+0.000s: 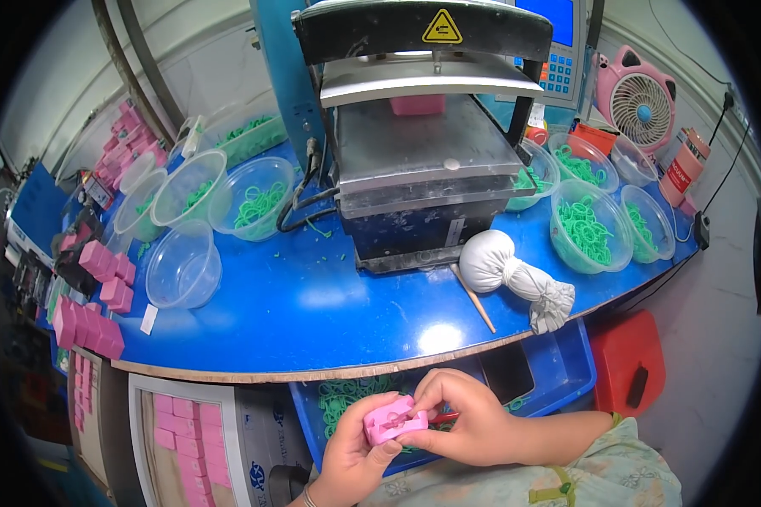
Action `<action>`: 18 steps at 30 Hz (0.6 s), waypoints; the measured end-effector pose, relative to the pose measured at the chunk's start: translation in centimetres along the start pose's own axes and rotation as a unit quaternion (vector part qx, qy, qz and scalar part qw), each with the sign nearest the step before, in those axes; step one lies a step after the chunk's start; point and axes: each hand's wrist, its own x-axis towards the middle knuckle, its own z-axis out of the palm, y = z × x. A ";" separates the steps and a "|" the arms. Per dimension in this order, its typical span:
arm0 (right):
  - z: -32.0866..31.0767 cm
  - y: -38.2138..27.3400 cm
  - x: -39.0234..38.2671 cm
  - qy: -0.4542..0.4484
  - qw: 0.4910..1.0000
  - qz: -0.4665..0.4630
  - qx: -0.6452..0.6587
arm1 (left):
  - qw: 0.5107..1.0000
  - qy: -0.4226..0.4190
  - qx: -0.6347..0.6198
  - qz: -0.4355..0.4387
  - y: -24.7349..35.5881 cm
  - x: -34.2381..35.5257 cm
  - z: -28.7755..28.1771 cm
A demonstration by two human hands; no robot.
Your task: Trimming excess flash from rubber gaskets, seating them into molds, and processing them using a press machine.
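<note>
My left hand (pixel 355 448) grips a pink block (pixel 389 414), which looks like a mold with an irregular cavity, low in the head view. My right hand (pixel 457 422) is closed around a slim red-handled tool (pixel 447 418) at the block's right side; its fingers and thumb also touch the block, and the tool's tip is hard to make out. Both hands are over a blue bin (pixel 572 372) holding green rubbery pieces (pixel 347 390) below the table edge.
A black press (pixel 418 224) stands on the blue table (pixel 330 329), with plastic bowls (pixel 183 283) of green pieces around it. A white cloth bundle (pixel 516 275) and wooden stick (pixel 473 300) lie in front. Pink blocks (pixel 89 329) are stacked left; a red container (pixel 626 351) sits right.
</note>
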 end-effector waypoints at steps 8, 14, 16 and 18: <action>-0.9 1.7 -0.2 -0.041 0.998 -0.042 -0.001 | 0.990 -0.040 0.114 0.074 0.3 0.0 -0.3; -0.1 0.1 -0.2 -0.028 0.998 -0.044 0.017 | 0.994 -0.093 -0.052 -0.013 -0.4 -0.2 -0.8; -0.3 0.5 0.1 -0.021 0.995 -0.096 -0.034 | 0.990 -0.084 -0.108 -0.036 0.0 -0.3 -0.3; -0.2 1.0 0.2 -0.003 0.987 -0.139 -0.076 | 0.992 -0.071 -0.100 -0.022 -0.1 -0.3 -0.5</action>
